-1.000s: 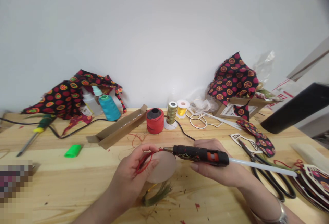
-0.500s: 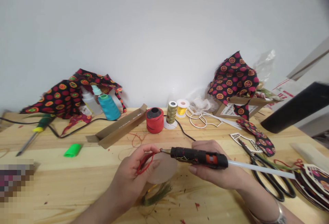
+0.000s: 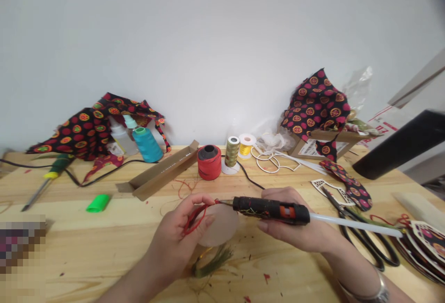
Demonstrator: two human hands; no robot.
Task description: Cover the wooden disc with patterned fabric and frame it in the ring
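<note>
**Glue gun meeting a disc over a cluttered wooden desk**

Pale wall is backing a wooden desk (image 3: 104,243) strewn with craft bits. At the centre, the left hand (image 3: 181,236) is curling its fingers (image 3: 205,222) around a pale round disc (image 3: 220,226), thumb and forefinger pinching a loop of red cord (image 3: 193,217) against its edge. The right hand (image 3: 295,226) is wrapping its fingers (image 3: 267,226) closed around a black glue gun (image 3: 271,209), its nozzle touching the disc's upper rim just beside the left fingertips; a clear glue stick (image 3: 354,224) is trailing out behind the gun. Just below the left fingers, a green tassel (image 3: 210,266) is lying on the desk. Beyond the fingers, a red spool (image 3: 209,162), an olive spool (image 3: 232,152) and a yellow spool (image 3: 246,145) are standing near the wall. Off past the right wrist, black scissors (image 3: 368,243) are resting. Far from the left fingers, a green cap (image 3: 98,204), a cardboard tray (image 3: 158,177) and a teal thread cone (image 3: 147,144) are sitting well apart.
</note>
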